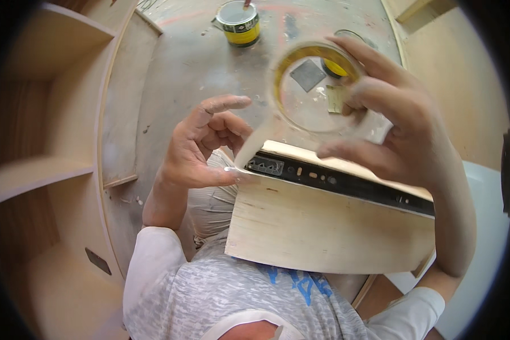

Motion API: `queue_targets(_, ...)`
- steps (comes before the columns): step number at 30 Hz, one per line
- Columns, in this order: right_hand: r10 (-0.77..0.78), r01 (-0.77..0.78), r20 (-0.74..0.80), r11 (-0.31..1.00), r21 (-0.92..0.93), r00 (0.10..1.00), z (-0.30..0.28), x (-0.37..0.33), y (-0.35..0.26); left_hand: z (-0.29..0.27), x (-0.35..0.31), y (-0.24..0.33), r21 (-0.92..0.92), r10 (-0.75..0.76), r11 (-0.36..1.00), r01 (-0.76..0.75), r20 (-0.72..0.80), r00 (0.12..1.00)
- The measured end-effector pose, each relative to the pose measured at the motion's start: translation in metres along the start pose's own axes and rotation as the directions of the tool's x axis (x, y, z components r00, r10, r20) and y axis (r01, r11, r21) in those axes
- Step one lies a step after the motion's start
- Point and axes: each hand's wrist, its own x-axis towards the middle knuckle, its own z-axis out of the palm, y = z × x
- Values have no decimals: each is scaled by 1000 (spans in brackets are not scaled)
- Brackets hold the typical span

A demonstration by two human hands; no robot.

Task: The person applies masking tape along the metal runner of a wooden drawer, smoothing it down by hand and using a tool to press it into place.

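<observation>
Above a stained grey floor (167, 73), beside pale shelving (76, 130): right grip (402, 116) around tape roll (277, 76), left grip (195, 144) half-open at its strip (254, 143).

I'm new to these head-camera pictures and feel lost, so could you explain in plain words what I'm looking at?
There's no machine here: these are a person's bare hands. The single picture comes from a fisheye camera on their head, looking down, so straight edges bend near the rim.

The right hand holds a roll of tape. A pale strip runs from it down to the left hand, beside the corner of a wooden panel; whether it's stuck there is unclear. A black rail runs along the panel.

Beyond, on the floor, are a yellow-banded can and a grey square.
</observation>
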Motion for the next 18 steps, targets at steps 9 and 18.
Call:
queue_targets(9, 116, -114, 32, 992, -58, 993, 23, 26, -7, 0, 1, 4, -171, -111, 978, 116, 38, 993)
queue_targets(18, 414, -495, 422, 863, 99, 807, 55, 40, 9, -7, 5, 5, -353, -388, 864, 360, -10, 921)
